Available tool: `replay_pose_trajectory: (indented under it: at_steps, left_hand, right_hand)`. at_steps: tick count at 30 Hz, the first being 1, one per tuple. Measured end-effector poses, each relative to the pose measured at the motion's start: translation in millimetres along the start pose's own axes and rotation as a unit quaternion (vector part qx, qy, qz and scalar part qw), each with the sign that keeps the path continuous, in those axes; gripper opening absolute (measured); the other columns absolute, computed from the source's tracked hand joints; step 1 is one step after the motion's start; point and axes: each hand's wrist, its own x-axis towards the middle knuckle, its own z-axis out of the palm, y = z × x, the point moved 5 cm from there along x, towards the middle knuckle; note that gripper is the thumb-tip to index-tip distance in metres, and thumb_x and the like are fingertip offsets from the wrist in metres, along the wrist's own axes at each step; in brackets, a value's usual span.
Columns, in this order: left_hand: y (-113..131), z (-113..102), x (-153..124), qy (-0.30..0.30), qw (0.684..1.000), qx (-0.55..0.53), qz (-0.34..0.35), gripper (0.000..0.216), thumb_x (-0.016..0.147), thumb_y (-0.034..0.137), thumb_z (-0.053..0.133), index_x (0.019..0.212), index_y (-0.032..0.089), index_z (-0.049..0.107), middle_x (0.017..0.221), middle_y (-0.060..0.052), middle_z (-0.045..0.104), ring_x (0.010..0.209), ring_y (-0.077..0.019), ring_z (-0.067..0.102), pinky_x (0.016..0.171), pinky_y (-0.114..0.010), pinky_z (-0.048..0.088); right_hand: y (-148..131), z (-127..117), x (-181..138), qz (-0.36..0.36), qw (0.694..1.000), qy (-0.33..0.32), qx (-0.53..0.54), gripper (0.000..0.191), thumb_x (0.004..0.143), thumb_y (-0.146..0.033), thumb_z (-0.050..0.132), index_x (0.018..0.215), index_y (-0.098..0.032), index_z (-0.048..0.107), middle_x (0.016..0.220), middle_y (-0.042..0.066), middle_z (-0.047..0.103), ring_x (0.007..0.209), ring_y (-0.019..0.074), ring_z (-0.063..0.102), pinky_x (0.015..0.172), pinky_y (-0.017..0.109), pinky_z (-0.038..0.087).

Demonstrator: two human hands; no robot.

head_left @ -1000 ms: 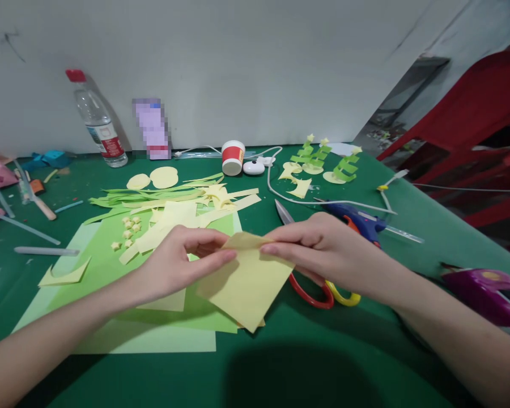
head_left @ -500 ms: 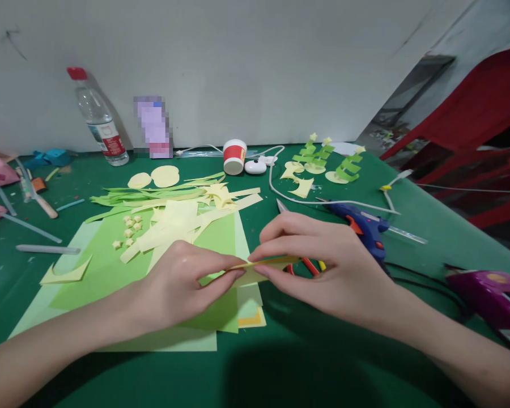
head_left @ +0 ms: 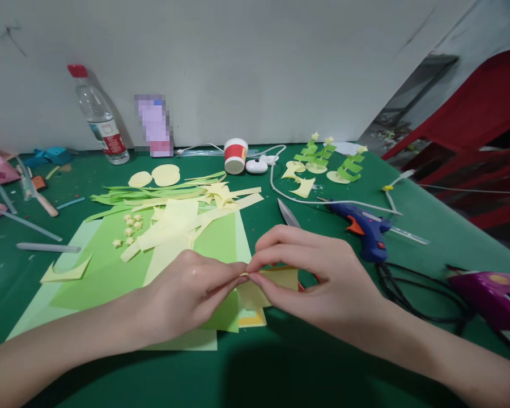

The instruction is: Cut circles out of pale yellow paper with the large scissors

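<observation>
Between both hands is a piece of yellow paper (head_left: pixel 283 277), pinched by fingertips that meet at its left end. My left hand (head_left: pixel 195 289) is closed on that end, thumb against forefinger. My right hand (head_left: pixel 314 266) pinches right beside it, and the paper shows through the gap behind its thumb. Under the left hand lie green paper sheets (head_left: pixel 110 272) with pale yellow paper strips (head_left: pixel 174 221) and several small paper stars (head_left: pixel 130 231) on top. Scissors (head_left: pixel 287 212) lie behind the right hand, their handles mostly hidden.
A blue glue gun (head_left: pixel 368 226) and a purple tool (head_left: pixel 484 289) lie on the right with black cables. Spiral paper trees (head_left: pixel 318 153), a paper cup (head_left: pixel 236 156), a white earphone case (head_left: pixel 256 165) and a water bottle (head_left: pixel 102 124) stand along the wall. Pink and blue pieces are at left.
My fingertips have come closer together at the paper's left end. The paper has tilted, so more of its face shows, and my right hand has dropped slightly.
</observation>
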Motion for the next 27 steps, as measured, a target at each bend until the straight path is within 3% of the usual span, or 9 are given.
replay_pose_trajectory:
  at_steps: [10,18,22,25,27]
  left_hand:
    - [11,2,-5,-0.028,0.999,0.024,0.009,0.024,0.088,0.008,0.035,0.086,0.008,0.059,0.054,-0.001,0.058,0.043,-0.0099,0.052,0.042,-0.02,0.035]
    - [11,-18,-6,0.025,0.998,0.065,0.01,0.018,0.087,0.012,0.041,0.086,0.017,0.058,0.053,0.001,0.059,0.042,-0.0081,0.053,0.042,-0.016,0.037]
    - [8,-24,-7,0.04,0.997,0.065,-0.015,0.017,0.087,0.014,0.045,0.084,0.018,0.061,0.057,0.0,0.065,0.043,-0.0091,0.056,0.042,-0.018,0.037]
    - [6,-27,-7,0.058,0.996,0.063,-0.029,0.02,0.087,0.018,0.047,0.078,0.02,0.064,0.053,0.001,0.064,0.038,-0.0076,0.051,0.04,-0.019,0.035]
    - [4,-27,-5,0.059,0.996,0.06,-0.041,0.02,0.087,0.019,0.048,0.078,0.02,0.066,0.052,0.001,0.063,0.037,-0.0067,0.047,0.039,-0.018,0.035]
  right_hand:
    - [-5,5,-7,-0.016,0.996,0.023,-0.09,0.011,0.068,-0.005,0.057,0.064,-0.015,0.061,0.066,0.002,0.062,0.057,0.0096,0.055,0.05,0.02,0.043]
    - [1,-24,4,0.039,0.994,0.021,-0.095,0.017,0.07,-0.004,0.051,0.063,-0.02,0.049,0.064,0.0,0.057,0.055,0.0102,0.053,0.049,0.022,0.047]
    - [13,-39,7,0.074,0.991,0.022,-0.11,0.015,0.071,-0.006,0.052,0.064,-0.02,0.05,0.066,0.001,0.056,0.055,0.0097,0.05,0.049,0.019,0.05]
    - [17,-53,8,0.066,0.984,0.071,-0.147,0.015,0.073,-0.008,0.056,0.065,-0.02,0.053,0.067,0.001,0.057,0.058,0.0092,0.051,0.051,0.015,0.05]
    - [17,-52,9,0.065,0.989,0.058,-0.12,0.004,0.076,-0.017,0.059,0.075,-0.02,0.057,0.075,0.002,0.062,0.062,0.0104,0.056,0.053,0.017,0.052]
